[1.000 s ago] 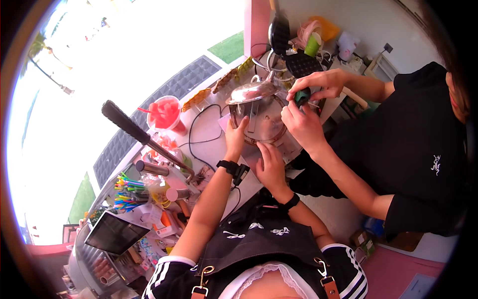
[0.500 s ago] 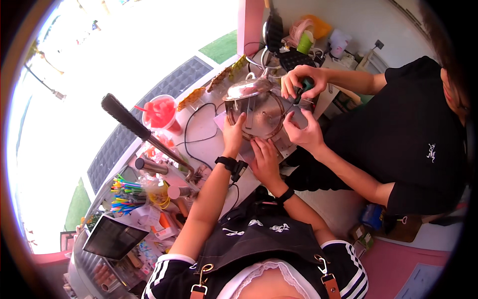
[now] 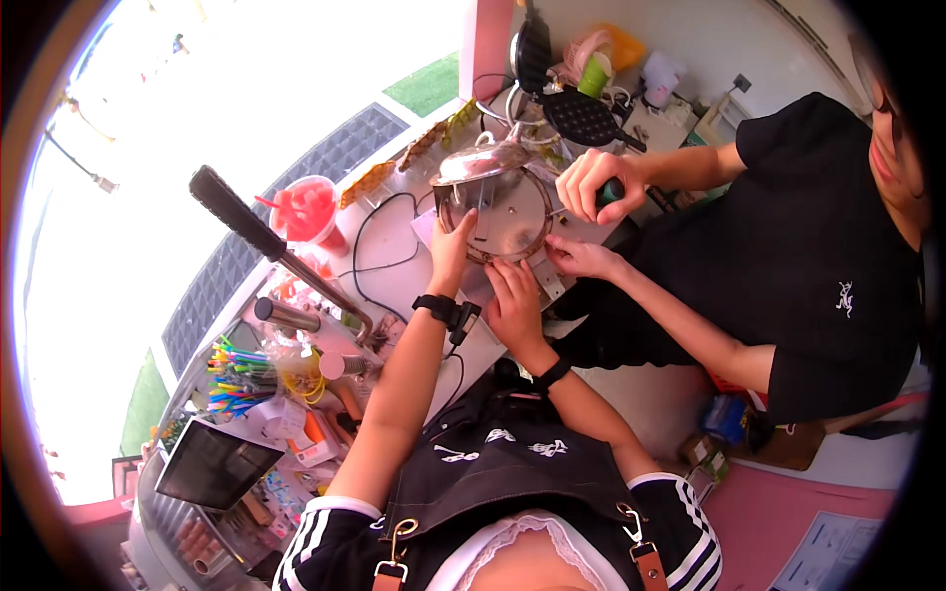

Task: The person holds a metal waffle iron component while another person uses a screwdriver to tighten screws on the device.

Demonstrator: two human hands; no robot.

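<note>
My left hand [image 3: 450, 241] grips the left side of a round stainless-steel appliance [image 3: 507, 217], whose domed lid [image 3: 478, 163] is tilted at its top. My right hand [image 3: 512, 300] holds its lower rim, fingertips curled against the edge. At the appliance's right, a co-worker's upper hand [image 3: 591, 179] is wrapped round a green-handled screwdriver [image 3: 609, 195] directed toward the rim. That person's lower hand [image 3: 576, 256] has its fingertips at the rim, close to my right fingers.
The co-worker [image 3: 788, 256] stands at right. Waffle irons [image 3: 581, 118] are behind the appliance. At left are a red drink [image 3: 305, 212], cables [image 3: 360, 246], a long lever [image 3: 236, 212], colourful straws [image 3: 236, 374] and a screen [image 3: 217, 463]. The counter edge [image 3: 493, 355] runs between us.
The co-worker's lower hand has moved down from the screwdriver to the rim; their upper hand still holds the tool. My hands stay on the appliance. The scene has shifted slightly up and left.
</note>
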